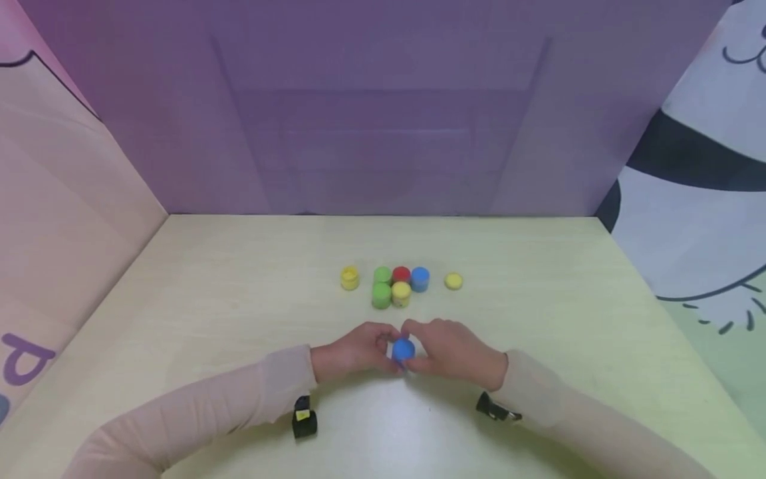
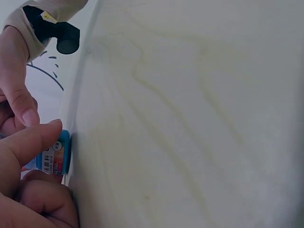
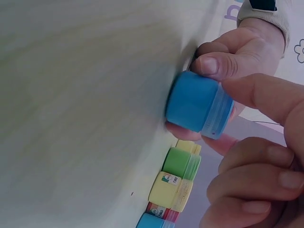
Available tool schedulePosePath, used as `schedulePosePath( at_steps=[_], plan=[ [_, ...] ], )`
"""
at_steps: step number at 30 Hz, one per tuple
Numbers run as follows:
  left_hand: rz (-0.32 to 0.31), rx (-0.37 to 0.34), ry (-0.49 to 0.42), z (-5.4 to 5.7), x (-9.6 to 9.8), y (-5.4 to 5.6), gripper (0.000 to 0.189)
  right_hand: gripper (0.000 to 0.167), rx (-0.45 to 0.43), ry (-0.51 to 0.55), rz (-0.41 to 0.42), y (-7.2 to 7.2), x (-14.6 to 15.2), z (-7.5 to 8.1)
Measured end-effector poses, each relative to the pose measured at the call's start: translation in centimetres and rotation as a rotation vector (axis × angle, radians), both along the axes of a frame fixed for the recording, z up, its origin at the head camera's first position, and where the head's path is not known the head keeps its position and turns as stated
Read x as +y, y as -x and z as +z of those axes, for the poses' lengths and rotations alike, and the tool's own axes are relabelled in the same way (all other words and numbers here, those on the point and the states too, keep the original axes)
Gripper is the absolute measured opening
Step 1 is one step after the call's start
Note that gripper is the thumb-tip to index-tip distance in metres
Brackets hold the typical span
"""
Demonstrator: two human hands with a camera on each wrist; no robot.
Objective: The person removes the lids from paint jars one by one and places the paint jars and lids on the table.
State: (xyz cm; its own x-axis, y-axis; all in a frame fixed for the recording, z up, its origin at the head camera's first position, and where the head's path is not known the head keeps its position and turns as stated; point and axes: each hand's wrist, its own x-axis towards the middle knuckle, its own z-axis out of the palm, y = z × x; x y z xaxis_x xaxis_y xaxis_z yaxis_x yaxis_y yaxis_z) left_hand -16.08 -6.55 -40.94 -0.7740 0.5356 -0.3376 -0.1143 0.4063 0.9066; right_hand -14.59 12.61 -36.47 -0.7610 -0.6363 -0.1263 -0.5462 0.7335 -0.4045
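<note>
A small blue jar point(image 1: 403, 350) stands on the table between both hands. In the right wrist view its body point(image 3: 191, 100) is solid blue and its lid point(image 3: 217, 111) is clear-rimmed. My left hand point(image 1: 361, 347) grips the body between thumb and curled fingers. From the other side, my right hand point(image 1: 453, 350) pinches the lid edge with thumb and fingers. The left wrist view shows a printed label point(image 2: 53, 159) on the jar, partly covered by fingers.
Beyond the hands sit two green jars point(image 1: 381, 296), a red jar point(image 1: 401, 274), a yellow jar point(image 1: 401, 294) and another blue jar point(image 1: 421, 279) in a cluster. A lidless-looking yellow jar point(image 1: 350, 278) stands left of them; a flat yellow disc point(image 1: 453, 281) lies right.
</note>
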Motion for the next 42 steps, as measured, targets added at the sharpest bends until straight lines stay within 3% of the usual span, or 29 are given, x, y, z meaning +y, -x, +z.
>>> schedulePosePath(
  at_steps=[10, 21, 32, 42],
  plan=[
    [0.001, 0.004, 0.021, 0.1, -0.1, 0.0, 0.04, 0.03, -0.024, -0.042, -0.036, -0.1, -0.4, 0.2],
    [-0.041, 0.07, 0.055, 0.0, 0.0, 0.1, 0.028, 0.039, 0.013, -0.111, -0.116, -0.4, -1.2, -0.1],
    [-0.059, 0.108, 0.039, -0.2, 0.1, 0.1, 0.024, 0.033, 0.074, -0.109, -0.003, -0.2, -1.0, -0.1],
    [-0.101, 0.063, 0.027, 0.0, -0.1, 0.2, 0.045, 0.028, 0.118, -0.158, 0.154, 0.5, -0.5, 0.5]
  ],
)
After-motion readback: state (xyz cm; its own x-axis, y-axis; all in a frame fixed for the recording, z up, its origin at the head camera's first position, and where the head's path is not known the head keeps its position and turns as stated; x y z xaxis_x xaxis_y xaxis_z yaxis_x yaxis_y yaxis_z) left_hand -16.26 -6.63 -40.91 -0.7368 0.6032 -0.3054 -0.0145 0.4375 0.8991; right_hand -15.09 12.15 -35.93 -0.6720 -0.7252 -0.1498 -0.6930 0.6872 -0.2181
